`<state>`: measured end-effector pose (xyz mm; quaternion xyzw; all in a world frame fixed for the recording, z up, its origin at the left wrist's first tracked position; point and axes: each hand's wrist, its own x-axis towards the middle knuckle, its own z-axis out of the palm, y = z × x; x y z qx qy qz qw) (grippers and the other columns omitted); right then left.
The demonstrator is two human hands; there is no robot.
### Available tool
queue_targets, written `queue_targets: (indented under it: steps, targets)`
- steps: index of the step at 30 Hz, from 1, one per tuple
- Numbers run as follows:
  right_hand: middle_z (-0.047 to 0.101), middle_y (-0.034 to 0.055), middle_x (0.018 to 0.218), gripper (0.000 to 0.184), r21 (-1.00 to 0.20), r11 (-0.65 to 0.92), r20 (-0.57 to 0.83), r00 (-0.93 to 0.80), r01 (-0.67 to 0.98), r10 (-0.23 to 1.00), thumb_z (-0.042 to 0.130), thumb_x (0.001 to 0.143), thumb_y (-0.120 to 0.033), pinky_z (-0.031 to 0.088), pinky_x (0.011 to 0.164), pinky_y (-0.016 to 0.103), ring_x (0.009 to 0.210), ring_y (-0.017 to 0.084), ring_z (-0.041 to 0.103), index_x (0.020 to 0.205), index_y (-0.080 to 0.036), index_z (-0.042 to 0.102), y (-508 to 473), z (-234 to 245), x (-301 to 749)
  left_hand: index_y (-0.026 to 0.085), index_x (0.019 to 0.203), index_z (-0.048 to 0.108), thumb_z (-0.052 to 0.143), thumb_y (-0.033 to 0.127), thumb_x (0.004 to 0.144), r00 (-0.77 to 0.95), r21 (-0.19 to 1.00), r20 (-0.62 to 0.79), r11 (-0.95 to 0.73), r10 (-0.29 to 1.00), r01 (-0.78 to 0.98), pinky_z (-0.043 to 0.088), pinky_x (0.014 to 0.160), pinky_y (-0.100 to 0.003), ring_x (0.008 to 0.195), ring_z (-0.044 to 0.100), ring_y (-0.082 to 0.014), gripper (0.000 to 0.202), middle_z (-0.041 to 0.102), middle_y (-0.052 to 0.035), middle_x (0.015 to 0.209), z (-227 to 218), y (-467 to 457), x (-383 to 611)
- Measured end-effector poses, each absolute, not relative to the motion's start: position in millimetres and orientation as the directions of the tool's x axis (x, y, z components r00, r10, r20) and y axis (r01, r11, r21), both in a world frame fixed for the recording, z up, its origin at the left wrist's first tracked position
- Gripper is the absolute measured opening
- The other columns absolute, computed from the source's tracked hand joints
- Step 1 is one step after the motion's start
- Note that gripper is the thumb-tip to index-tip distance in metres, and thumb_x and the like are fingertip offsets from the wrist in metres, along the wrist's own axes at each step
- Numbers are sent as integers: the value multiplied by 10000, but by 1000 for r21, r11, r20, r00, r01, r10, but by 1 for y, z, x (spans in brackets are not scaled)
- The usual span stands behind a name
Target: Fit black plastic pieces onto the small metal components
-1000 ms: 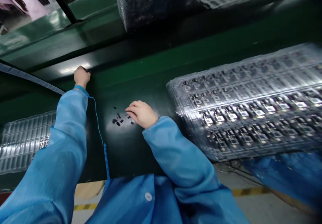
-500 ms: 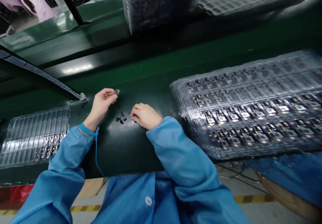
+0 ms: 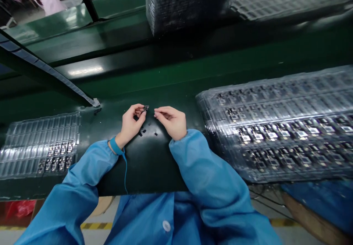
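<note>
My left hand [image 3: 131, 123] is raised a little above the dark green bench [image 3: 143, 164], its fingertips pinched on a small dark electronic part [image 3: 145, 108]. My right hand [image 3: 172, 121] is close beside it, fingers curled together in a pinch pointing at that part; what it holds, if anything, is too small to see. Several tiny black pieces [image 3: 143, 131] lie on the bench just beneath both hands. A blue wrist strap [image 3: 116, 146] with a coiled cord sits on my left wrist.
A stack of clear blister trays [image 3: 278, 127] filled with small parts stands at the right. A clear tray [image 3: 38, 146], partly filled, lies at the left. More tray stacks [image 3: 187, 2] stand on the shelf behind. A slanted rail [image 3: 55, 78] ends near the left tray.
My left hand came back from the rail at the far left to the middle, carrying a small part. My right hand lifted off the loose pieces and met it.
</note>
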<state>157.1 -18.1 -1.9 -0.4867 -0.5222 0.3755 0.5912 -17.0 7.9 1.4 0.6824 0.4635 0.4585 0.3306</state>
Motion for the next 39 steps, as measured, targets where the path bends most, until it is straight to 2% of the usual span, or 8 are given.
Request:
queue_targets:
  steps: [3,7,13,27,32,39]
  targets:
    - [752,35,858,214,-975,137,98,217,-177,971,775,776,-380,626,798,385,782,197,741,897,-208,741,-13,-6,145,212,1096,620,638,234,883,178,863,335,-377,925,335,534,713,-274,792,642,-132,214,680,-36,915,1,8,-17]
    - [755,27,861,258,-954,97,36,212,-282,977,817,723,-369,627,829,376,790,187,745,887,-200,712,-15,-9,134,206,1083,623,642,199,865,200,840,366,-415,909,348,531,710,-273,779,636,-130,219,686,-31,905,2,6,-17]
    - [748,21,849,227,-964,132,69,261,-231,963,826,712,-318,613,829,353,807,178,735,841,-206,676,-22,-6,131,205,1047,631,640,169,848,230,784,427,-484,875,389,519,693,-269,772,634,-132,203,694,-33,912,4,4,-17]
    - [736,15,792,280,-982,165,124,342,-96,931,852,669,-374,614,756,362,744,187,718,812,-218,669,-24,-5,130,213,991,626,609,188,869,291,752,466,-547,836,368,517,649,-263,700,589,-123,125,642,-23,862,9,-3,-18]
    - [730,7,778,298,-978,179,134,329,-111,935,868,646,-367,607,740,354,730,182,710,806,-219,666,-25,-2,128,217,990,635,612,183,874,249,736,481,-541,841,407,509,654,-260,704,588,-122,122,650,-23,873,10,-4,-18]
    - [711,6,757,332,-984,134,90,329,-114,940,852,655,-441,601,733,359,717,179,694,798,-222,648,-24,0,130,215,997,640,614,198,884,301,733,485,-570,821,371,512,660,-266,708,594,-125,117,656,-26,879,10,-5,-18]
